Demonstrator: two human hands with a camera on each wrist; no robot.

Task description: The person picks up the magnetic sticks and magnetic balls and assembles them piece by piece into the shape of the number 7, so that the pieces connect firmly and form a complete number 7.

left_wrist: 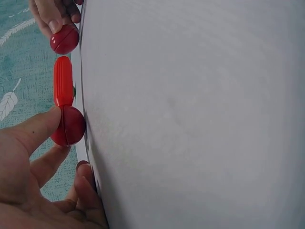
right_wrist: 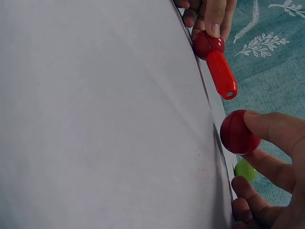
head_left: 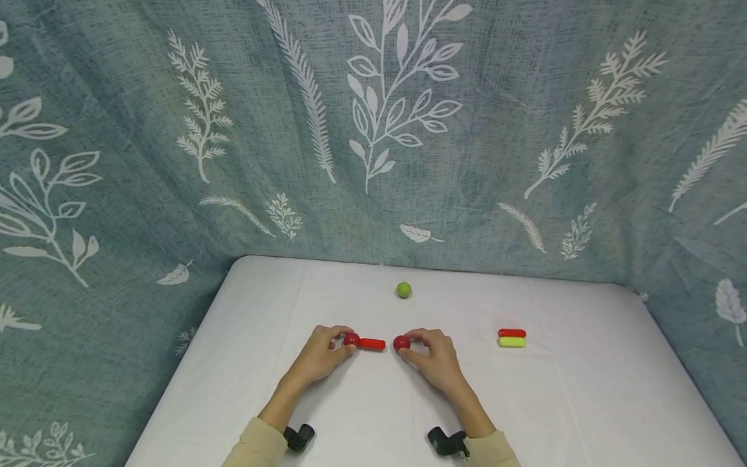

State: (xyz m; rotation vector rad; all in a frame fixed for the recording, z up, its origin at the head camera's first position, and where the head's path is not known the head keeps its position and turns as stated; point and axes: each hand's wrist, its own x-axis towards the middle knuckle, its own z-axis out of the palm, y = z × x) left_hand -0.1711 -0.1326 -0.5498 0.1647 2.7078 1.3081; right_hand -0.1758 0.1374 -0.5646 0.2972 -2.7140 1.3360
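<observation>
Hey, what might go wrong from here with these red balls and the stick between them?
The right ball, only pinched by the right grip, might slip and roll. The stick seems supported only at the left ball, so an off-centre push on its free end could tilt it. The unheld green ball could roll if bumped.

The place is a screened-off nook: a teal, leaf-printed cloth (head_left: 496, 130) hangs behind the white table (head_left: 455, 311) and along its left and right sides. Whether home, lab or office cannot be told.
</observation>
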